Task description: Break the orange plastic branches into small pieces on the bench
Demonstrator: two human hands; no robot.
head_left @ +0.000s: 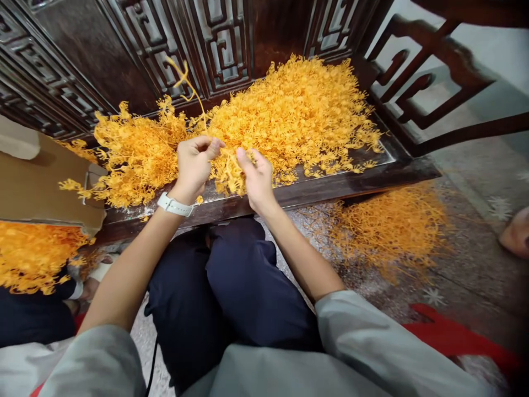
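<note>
My left hand (190, 165), with a white watch (175, 205) at its wrist, is closed in a pinch. Out of it rises a thin orange plastic sprig (190, 88) with a few short branches at its top. Just to the right, my right hand (258, 175) has thumb and fingers closed around small orange plastic florets (231, 170), partly hidden by the fingers. Behind both hands a large heap of orange florets (297, 116) lies on a dark wooden bench (326, 186). A looser heap of branched orange sprigs (140, 151) is left of my left hand.
A cardboard box (53, 176) stands at the left, with more orange sprigs (37, 253) beside it. Bare orange stems (392, 229) are piled on the floor at the right. The bench has a carved back (223, 38) and armrest (438, 66). Another person's foot (516, 234) shows at the right edge.
</note>
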